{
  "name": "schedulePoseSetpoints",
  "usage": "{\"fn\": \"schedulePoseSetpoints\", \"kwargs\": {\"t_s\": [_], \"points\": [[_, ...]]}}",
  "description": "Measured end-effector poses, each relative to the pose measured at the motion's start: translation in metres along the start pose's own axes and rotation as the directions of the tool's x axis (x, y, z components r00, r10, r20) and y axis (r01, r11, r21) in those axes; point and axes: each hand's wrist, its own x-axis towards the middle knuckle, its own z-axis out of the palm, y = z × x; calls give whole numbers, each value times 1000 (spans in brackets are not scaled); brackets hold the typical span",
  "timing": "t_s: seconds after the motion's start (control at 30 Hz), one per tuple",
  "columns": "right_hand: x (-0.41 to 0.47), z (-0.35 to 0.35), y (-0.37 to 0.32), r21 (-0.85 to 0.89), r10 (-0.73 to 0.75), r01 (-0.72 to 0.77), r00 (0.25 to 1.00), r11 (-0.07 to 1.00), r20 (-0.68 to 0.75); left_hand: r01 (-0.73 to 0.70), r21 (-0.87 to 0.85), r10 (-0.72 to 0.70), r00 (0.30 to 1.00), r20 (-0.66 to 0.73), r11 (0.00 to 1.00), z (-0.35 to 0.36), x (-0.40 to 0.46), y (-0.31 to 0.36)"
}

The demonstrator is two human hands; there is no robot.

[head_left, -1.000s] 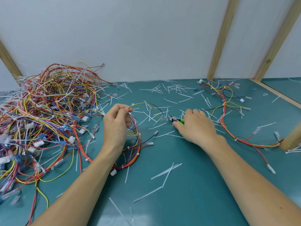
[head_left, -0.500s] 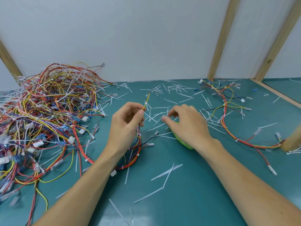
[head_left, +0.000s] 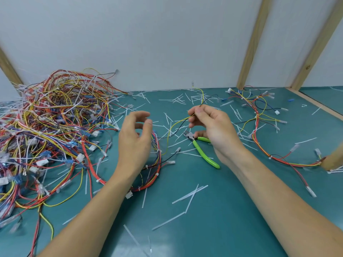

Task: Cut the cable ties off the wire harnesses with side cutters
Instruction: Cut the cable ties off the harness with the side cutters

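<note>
Head cam: I see my right hand point(head_left: 213, 125) pinching the yellow & black wires point(head_left: 179, 125) of the harness point(head_left: 156, 160) on the teal worktop point(head_left: 232, 210). Left hand point(head_left: 134, 141) hovers over the harness, fingers loosely curled, gripping nothing. Green side cutters point(head_left: 203, 151) lie on the worktop just beneath my right hand. Big harness pile point(head_left: 52, 130) at left, cut ties point(head_left: 189, 197) scattered

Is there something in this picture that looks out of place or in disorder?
Only expected mess: cut cable tie strips litter the green table. The side cutters lie unheld while the right hand pinches thin wires.
</note>
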Motion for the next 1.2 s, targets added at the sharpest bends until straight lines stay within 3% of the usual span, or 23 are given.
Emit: {"fn": "schedulePoseSetpoints", "kwargs": {"t_s": [0.1, 0.17, 0.27, 0.4, 0.47, 0.63, 0.7, 0.8, 0.9, 0.97, 1.03, 1.2], "points": [[2, -5, -5, 199, 89, -85, 996, 976, -10, 142, 100, -142, 990, -7, 985, -5, 5, -7], [3, -7, -8, 325, 124, -117, 992, 939, -1, 200, 328, -243, 965, 95, 923, -5, 5, -11], [5, -13, -10, 472, 145, -128, 989, 872, 1, 106, 528, -250, 945, 209, 842, -4, 0, -9], [7, -16, -10, 586, 149, -150, 988, 796, 51, -102, 563, -143, 916, 374, 820, 0, -6, -3], [7, -15, -9, 583, 143, -151, 988, 799, 61, -99, 547, -184, 879, 439, 831, 3, -9, 2], [7, -13, -6, 470, 132, -129, 991, 873, 27, 52, 392, -258, 829, 495, 918, 1, -7, 4], [7, -14, -3, 326, 114, -84, 991, 942, -76, 103, 319, -234, 884, 405, 942, 1, -6, 3], [9, -16, 3, -37, 11, -22, 961, 999, -278, 131, 201, -169, 968, 184, 971, -1, -1, 0], [9, -16, 9, -364, -93, -20, 952, 931, -290, 85, 30, -86, 995, 41, 996, -4, 3, -1], [6, -15, 10, -490, -106, -46, 955, 870, -277, 17, -11, -18, 1000, -26, 1000, -6, 2, 3], [4, -14, 11, -533, -160, -18, 945, 846, -284, -36, -9, 35, 997, -73, 999, -6, 0, 5], [-4, -5, 8, -499, -461, 312, 862, 809, -208, -93, -77, 92, 996, -23, 993, -3, -2, 7]]}}
